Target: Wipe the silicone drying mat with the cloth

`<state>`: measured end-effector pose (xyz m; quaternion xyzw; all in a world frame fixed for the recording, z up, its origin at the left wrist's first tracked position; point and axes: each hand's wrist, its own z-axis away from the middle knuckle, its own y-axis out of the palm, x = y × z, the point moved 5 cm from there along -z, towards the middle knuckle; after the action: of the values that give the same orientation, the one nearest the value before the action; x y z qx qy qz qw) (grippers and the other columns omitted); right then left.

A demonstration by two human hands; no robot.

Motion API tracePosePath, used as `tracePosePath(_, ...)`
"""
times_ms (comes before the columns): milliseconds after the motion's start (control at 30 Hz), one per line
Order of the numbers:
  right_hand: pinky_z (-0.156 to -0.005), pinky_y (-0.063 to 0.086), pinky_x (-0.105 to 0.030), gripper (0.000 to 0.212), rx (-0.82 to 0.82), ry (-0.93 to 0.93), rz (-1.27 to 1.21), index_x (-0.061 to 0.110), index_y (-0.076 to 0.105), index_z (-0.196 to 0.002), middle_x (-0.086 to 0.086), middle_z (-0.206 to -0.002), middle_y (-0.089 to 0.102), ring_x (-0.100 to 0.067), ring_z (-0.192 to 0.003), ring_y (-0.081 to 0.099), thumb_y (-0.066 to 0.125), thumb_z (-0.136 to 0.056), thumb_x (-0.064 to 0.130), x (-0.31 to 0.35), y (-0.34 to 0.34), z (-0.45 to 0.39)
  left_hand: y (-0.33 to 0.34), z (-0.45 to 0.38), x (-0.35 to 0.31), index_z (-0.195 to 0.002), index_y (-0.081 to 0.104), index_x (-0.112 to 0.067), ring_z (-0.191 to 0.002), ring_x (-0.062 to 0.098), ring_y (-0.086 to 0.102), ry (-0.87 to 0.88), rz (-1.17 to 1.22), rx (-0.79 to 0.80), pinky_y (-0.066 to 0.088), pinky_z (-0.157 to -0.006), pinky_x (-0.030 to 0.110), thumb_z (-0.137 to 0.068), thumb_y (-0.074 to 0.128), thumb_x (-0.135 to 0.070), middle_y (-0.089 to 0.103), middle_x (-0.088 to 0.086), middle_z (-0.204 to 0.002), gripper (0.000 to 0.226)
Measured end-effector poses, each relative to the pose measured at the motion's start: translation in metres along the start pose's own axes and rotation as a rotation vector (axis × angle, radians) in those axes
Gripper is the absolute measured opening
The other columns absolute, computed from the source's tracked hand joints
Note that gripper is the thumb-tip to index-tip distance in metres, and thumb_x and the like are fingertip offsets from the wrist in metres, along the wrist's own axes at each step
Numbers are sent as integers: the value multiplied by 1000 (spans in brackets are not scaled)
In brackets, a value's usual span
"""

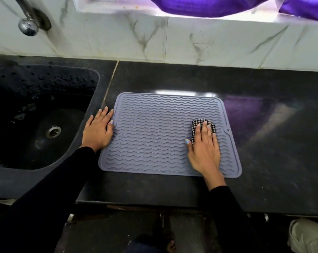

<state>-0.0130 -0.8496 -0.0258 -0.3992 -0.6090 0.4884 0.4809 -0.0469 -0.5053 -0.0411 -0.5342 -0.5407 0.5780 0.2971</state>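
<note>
Checked cloth (202,126) under right hand (204,148) — seemingly pressed flat.

Silicone drying mat (154,136): grey-lilac, wavy ridge pattern throughout. Cloth (196,126) on the mat: black-and-white check. Worktop (264,143) beneath the mat: black, speckled. Wall tiles (191,39) behind the mat: white, grey-veined marble. Sleeves (225,207): black.

The counter (191,79) is dark polished stone. A dark sink (35,115) is recessed into its left portion, with a round metal drain (53,132) in the basin floor. A chrome tap (27,24) projects from the marble-pattern wall tiles (209,42) behind the counter. Purple fabric (209,5) hangs above the tiles.
</note>
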Motion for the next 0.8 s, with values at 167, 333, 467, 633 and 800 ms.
tracePosePath(167,-116,-6,-32,65,56,-33,-25,13,-2,-148,-5,-156,-12,-16,-143,-11,22,-97,45,-1,-2,-2,0,0,-1,-144,36,-21,-144,16,21,1,-1,0,12,-117,40,-89,21,-41,29,0,-154,60)
tracePosePath(333,-110,25,-30,48,139,213,-859,20,35,-142,4,-151,28,-10,-134,28,34,-99,40,-19,-24,-14,-3,2,-4,-144,36,-20,-144,17,20,-7,12,14,11,-117,40,-88,21,-41,28,1,-154,62)
tracePosePath(467,-106,36,-31,39,-346,578,-1198,12,50,-131,-7,-138,48,-21,-126,44,38,-99,30,-64,-57,-17,-5,2,-6,-144,37,-19,-144,19,21,-6,28,17,11,-117,41,-88,21,-40,29,2,-154,62)
tracePosePath(633,-118,5,-38,56,-62,154,-326,12,11,-148,-5,-157,5,-21,-144,3,24,-99,37,-29,-29,-13,-5,1,-5,-144,37,-19,-144,19,21,-8,20,12,11,-117,41,-87,22,-40,29,2,-154,62)
tracePosePath(800,-118,-3,-35,63,-19,59,28,7,0,-148,-10,-157,-4,-21,-144,-4,19,-98,41,-25,-8,-13,-1,0,-2,-144,36,-20,-144,18,21,-2,9,10,11,-117,41,-89,22,-40,29,2,-154,60)
